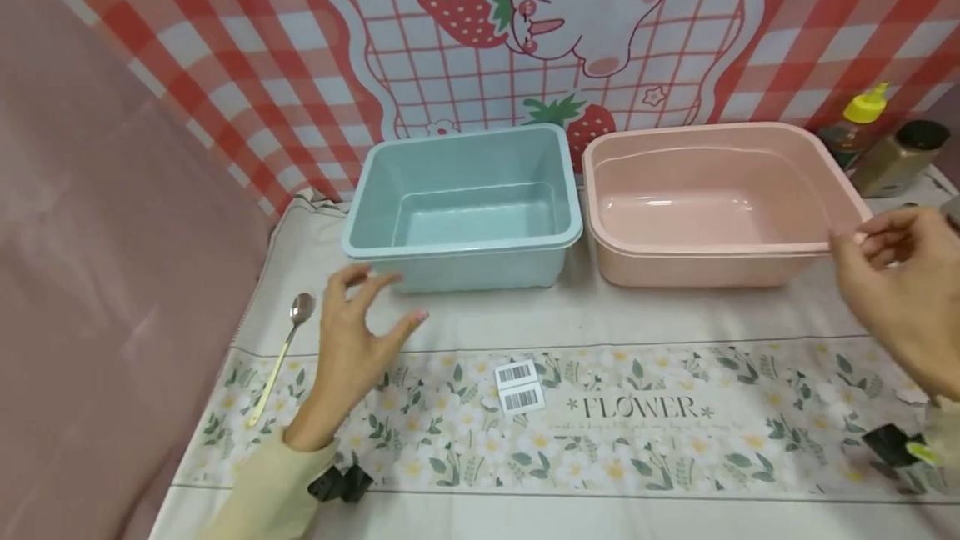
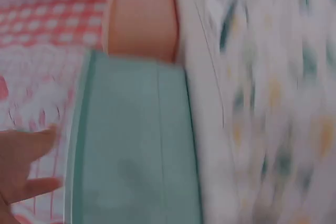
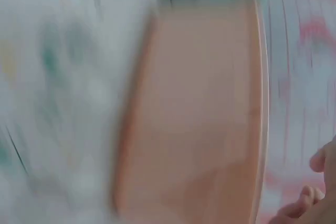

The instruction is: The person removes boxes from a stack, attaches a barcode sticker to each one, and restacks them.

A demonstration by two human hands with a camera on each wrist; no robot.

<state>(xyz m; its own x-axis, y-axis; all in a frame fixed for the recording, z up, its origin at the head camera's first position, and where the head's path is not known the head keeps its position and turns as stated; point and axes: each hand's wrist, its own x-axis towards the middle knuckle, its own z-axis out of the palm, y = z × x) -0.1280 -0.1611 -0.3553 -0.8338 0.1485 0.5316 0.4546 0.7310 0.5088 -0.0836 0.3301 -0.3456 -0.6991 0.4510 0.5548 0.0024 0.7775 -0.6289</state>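
A light blue plastic basin (image 1: pixel 457 269) and a pink one, the pink basin (image 1: pixel 697 269), stand side by side on the tablecloth. Just in front of the blue basin's near left corner is my left hand (image 1: pixel 351 357), its thumb and fingers spread apart with nothing between them. My right hand (image 1: pixel 907 290) is by the pink basin's near right corner, fingers loosely bent. In the right wrist view a gap shows between the thumb and the bent fingers of the right hand (image 3: pixel 312 203), and I see nothing held. Both wrist views are blurred.
A spoon (image 1: pixel 281 357) lies at the left of the table. Two barcode labels (image 1: pixel 519 387) lie near the middle front. Behind the pink basin's right side stand a yellow-capped bottle (image 1: pixel 855 123) and a dark-lidded jar (image 1: pixel 903 158). A checked cloth (image 1: pixel 247 48) hangs at the back.
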